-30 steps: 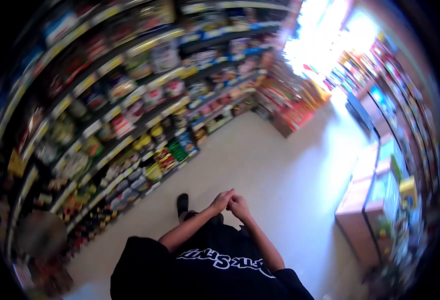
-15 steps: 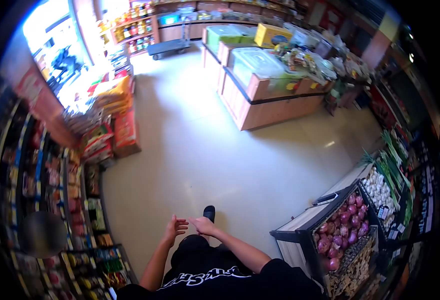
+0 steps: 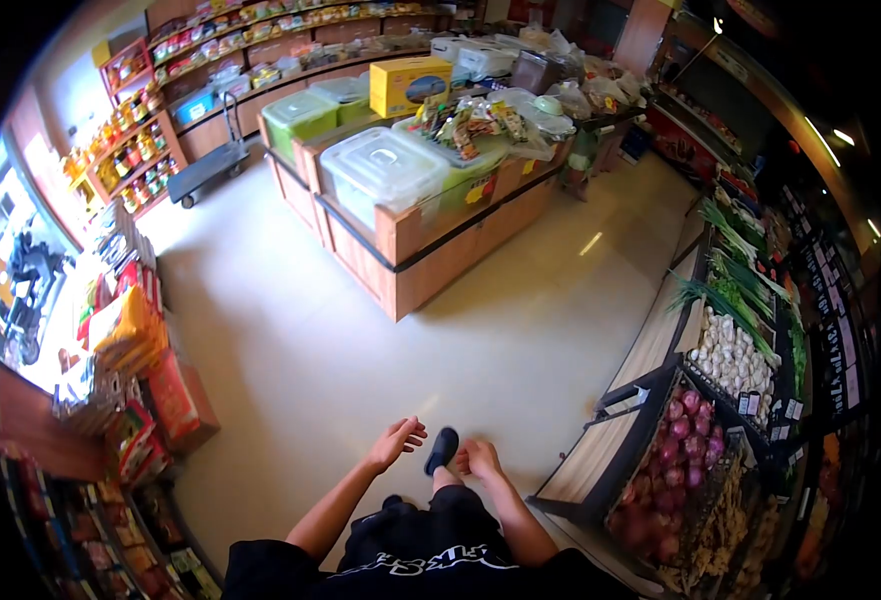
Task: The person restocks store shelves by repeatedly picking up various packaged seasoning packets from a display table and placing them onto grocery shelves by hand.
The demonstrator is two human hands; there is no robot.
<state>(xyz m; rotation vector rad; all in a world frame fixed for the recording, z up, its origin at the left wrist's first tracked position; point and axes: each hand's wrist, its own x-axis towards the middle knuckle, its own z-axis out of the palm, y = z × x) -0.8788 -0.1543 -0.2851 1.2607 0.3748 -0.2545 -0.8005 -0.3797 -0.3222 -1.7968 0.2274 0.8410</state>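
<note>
My left hand is held out over the floor in front of my body, its fingers apart and nothing in it. To its right is my right hand, fingers loosely curled down; whether they are closed is hard to see, and no object shows in them. A gap separates the two hands. Between them, lower down, a dark shoe shows on one foot. Nearest on the right is a black-edged bin of red onions.
Garlic and green onions lie on the right stand. A wooden counter holds lidded tubs and a yellow box. A flat trolley stands back left, stacked sacks at left.
The view has swung right, from the packed shelves to the counter and vegetable stand. My hands, together a second ago, have moved apart.
</note>
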